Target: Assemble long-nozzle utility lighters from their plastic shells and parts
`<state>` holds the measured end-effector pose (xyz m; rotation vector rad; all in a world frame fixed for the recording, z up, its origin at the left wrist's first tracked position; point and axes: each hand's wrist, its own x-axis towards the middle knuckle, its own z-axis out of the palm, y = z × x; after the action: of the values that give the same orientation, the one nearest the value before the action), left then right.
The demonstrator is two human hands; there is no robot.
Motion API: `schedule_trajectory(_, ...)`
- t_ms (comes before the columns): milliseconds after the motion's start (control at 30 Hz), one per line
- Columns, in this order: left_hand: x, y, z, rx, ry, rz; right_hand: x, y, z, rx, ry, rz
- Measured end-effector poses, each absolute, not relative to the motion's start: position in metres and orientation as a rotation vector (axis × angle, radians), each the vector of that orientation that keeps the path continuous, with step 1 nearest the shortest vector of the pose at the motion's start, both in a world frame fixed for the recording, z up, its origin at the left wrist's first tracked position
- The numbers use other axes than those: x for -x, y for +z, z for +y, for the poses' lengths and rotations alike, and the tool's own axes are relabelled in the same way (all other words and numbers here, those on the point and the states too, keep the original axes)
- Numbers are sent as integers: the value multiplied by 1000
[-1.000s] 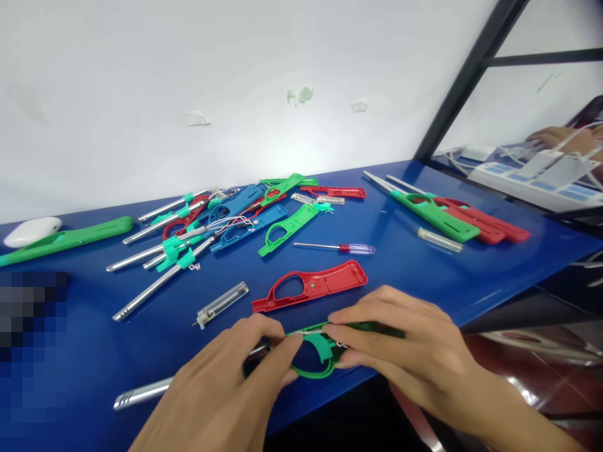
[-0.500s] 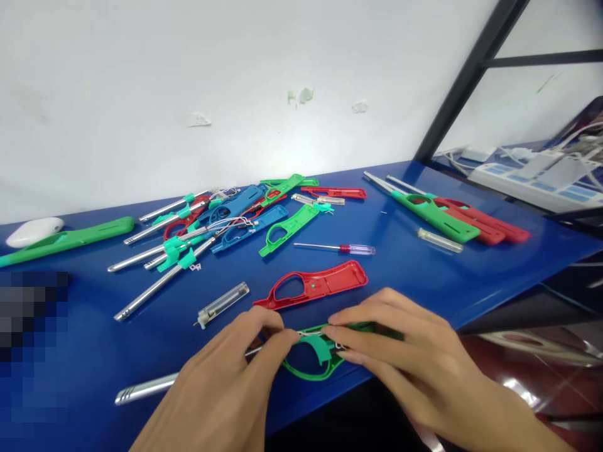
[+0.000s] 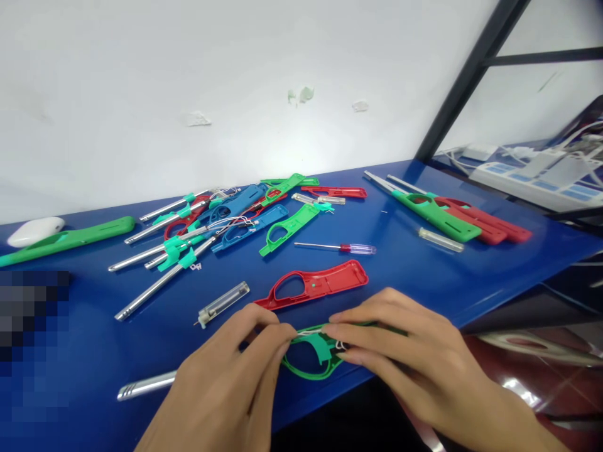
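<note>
Our left hand (image 3: 221, 376) and right hand (image 3: 414, 358), fingers (image 3: 282, 333) pinching the green shell (image 3: 308, 376) at nine and three o'clock, likely steady its white wires (image 3: 340, 344).

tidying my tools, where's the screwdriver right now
In the head view, the screwdriver lies on the blue table, slightly right of centre, between the open red handle half in front and a loose green one behind to the left.
</note>
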<state>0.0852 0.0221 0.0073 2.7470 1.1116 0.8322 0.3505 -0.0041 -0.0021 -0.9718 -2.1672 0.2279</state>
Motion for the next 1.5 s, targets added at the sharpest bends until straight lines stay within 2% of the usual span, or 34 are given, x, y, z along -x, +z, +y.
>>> schedule_trajectory(633,-84,7,21,-2690,851,1104,-348,-1,-5,992,237,-2173)
schedule_trajectory(967,-86,3,17,-2969,772,1189,-346,3,-8,1044,298,-2156)
schedule_trajectory(1333,-72,-20,7,-2993,751,1192,-347,4,-12,1001,222,-2185)
schedule_trajectory(1500,-76,-20,5,-2993,947,1104,-349,6,-16,1108,192,-2267)
